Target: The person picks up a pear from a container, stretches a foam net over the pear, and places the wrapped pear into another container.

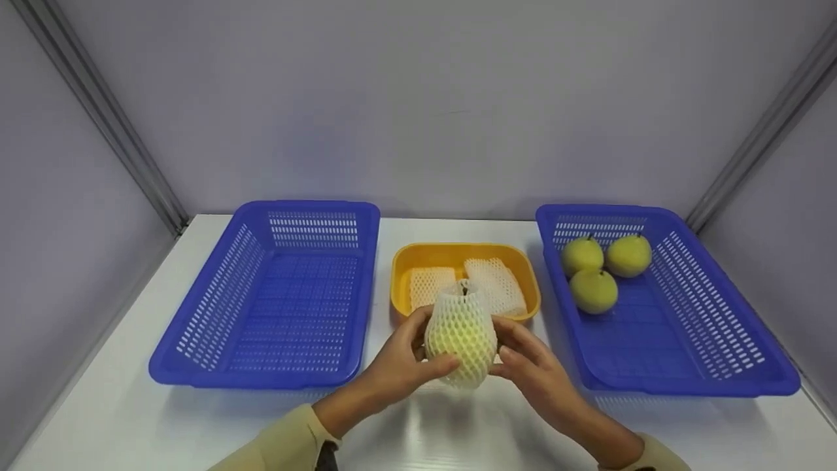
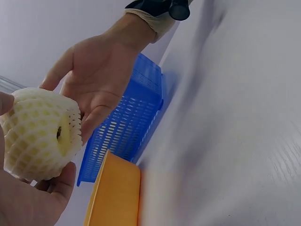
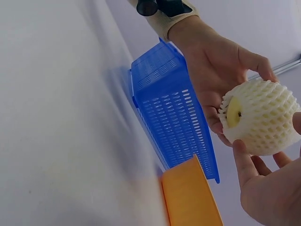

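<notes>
A pear in a white foam net sleeve [image 1: 461, 343] is held upright between both hands over the table, its stem showing at the sleeve's open top. My left hand [image 1: 392, 369] grips it from the left, thumb across the front. On the right side, my right hand [image 1: 546, 383] holds it with curled fingers and the thumb near its edge. In the left wrist view, the pear's underside [image 2: 61, 134] shows through the sleeve's lower opening. Behind the pear, a yellow-orange bin [image 1: 399, 288] holds flat foam net sleeves [image 1: 500, 284].
A blue perforated basket [image 1: 366, 288] stands left of the bin. Another blue basket [image 1: 660, 353] stands on the right, with three bare pears [image 1: 594, 291] at its back left. The white table [image 1: 458, 432] ends at a pale wall behind and panels at the sides.
</notes>
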### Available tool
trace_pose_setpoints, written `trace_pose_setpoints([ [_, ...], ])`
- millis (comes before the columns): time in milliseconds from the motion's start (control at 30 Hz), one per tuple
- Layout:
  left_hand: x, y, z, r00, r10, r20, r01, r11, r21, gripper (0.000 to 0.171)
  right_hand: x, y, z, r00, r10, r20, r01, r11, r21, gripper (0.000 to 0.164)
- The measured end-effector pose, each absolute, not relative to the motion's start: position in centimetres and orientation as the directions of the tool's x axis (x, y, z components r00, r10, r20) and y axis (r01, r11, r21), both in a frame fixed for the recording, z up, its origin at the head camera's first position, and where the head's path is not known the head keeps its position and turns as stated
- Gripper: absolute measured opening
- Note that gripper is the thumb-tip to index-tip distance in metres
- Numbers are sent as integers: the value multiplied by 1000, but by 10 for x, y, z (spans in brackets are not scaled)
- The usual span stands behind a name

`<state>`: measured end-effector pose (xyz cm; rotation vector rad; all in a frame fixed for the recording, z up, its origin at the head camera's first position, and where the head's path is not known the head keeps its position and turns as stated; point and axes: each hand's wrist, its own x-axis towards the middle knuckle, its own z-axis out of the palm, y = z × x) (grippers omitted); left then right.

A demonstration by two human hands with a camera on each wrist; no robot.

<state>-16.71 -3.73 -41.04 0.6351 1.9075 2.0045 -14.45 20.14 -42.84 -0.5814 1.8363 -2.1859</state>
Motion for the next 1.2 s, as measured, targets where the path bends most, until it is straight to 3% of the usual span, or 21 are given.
trace_pose_setpoints([
  [233,-169,-49,-395,-849,519,96,24,-144,989,86,-150,197,-431,-856,-485,178,-77,-222,-972,33],
  [533,-175,-78,-370,-882,457,114,67,-118,991,85,-155,183,-433,-810,-568,147,-62,-167,-984,33],
  [767,-183,-115,-351,-922,366,125,111,-61,992,82,-160,156,-431,-824,-566,2,35,-56,-998,34],
  [1033,-190,-153,-338,-968,238,84,105,78,991,72,-159,117,-429,-810,-580,-80,73,35,-997,34],
  [1200,-194,-164,-338,-976,202,82,101,84,991,68,-156,87,-428,-820,-550,-158,146,65,-987,34],
])
